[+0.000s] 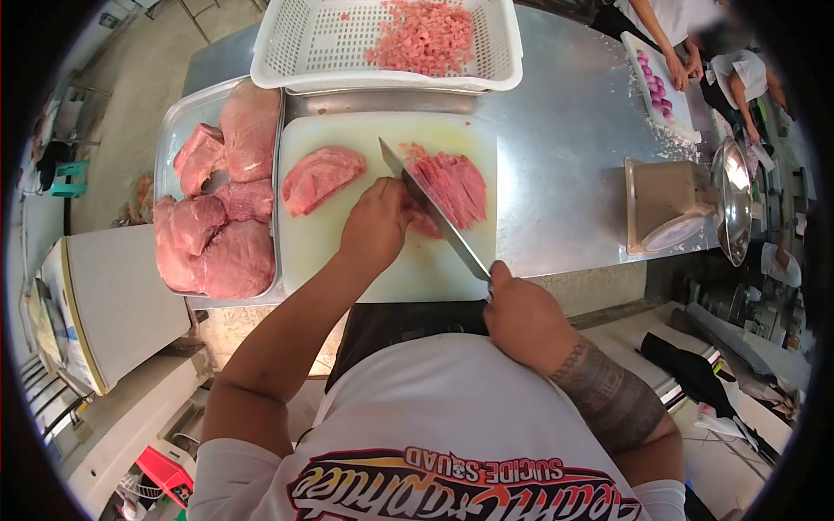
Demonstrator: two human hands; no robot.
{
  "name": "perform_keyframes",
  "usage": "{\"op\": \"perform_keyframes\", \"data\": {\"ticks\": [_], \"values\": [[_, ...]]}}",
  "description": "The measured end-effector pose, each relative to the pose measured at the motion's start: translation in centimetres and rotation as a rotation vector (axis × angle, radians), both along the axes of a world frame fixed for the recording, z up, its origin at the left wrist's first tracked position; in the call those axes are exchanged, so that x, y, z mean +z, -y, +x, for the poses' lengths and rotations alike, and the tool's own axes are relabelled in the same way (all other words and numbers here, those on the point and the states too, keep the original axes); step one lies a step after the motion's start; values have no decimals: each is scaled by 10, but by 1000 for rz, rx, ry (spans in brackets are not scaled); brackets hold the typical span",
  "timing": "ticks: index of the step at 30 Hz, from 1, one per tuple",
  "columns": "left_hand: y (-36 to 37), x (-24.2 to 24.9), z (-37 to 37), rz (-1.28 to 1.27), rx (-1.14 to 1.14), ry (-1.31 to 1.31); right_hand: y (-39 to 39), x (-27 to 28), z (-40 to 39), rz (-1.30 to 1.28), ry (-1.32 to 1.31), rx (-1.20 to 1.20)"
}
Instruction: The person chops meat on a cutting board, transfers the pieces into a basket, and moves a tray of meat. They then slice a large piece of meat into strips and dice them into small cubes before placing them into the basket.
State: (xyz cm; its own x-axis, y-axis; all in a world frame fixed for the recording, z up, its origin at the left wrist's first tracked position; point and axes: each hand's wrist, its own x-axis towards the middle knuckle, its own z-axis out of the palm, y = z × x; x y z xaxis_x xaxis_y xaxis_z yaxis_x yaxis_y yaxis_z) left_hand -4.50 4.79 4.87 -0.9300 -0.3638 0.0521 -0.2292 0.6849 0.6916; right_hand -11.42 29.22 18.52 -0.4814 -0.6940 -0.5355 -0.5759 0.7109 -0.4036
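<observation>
My right hand [528, 318] is closed around the handle of a large knife [443, 219], whose blade slants up and left across the white cutting board [313, 252]. My left hand [375, 224] has curled fingers against a piece of raw meat [422, 224], close beside the blade and partly hiding the meat. Right of the blade lie pink meat strips [453, 187], with a few small bits above them. A thick meat slice [323, 178] rests at the board's left.
Left of the board, a metal tray [165, 143] holds several large raw meat chunks [234, 259]. Behind it, a white perforated basket [304, 39] contains diced meat [426, 39]. A scale [669, 204] stands at right. Beyond, another person's hands [682, 68] work over purple onions [653, 84].
</observation>
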Motion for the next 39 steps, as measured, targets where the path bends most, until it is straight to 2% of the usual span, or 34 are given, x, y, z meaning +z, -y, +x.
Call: {"op": "perform_keyframes", "data": {"ticks": [7, 10, 14, 17, 20, 21, 26, 29, 39], "values": [[-2, -11, 3, -67, 19, -48, 58, -92, -6, -145, -100, -9], [0, -8, 4, -69, 9, -64, 74, -100, -14, -181, -109, -8], [1, -7, 5, -53, -22, -60, 57, -78, -7, -233, -129, -5], [-2, -8, 8, -69, -16, -59, 24, -45, 8, -53, -74, 7], [0, -2, 4, -39, 6, -53, 20, -88, 7, -57, -125, -17], [-1, 6, 5, -11, 15, -15, 23, -84, 5, -62, -131, -19], [-1, 8, 3, -17, 0, 55, 18, -14, 12, -27, -70, -66], [-1, 6, 3, 9, 13, 51, -4, 7, 15, -43, -18, -58], [2, 4, 5, 40, 21, 68, 5, 19, 4, 9, 59, -79]]}}
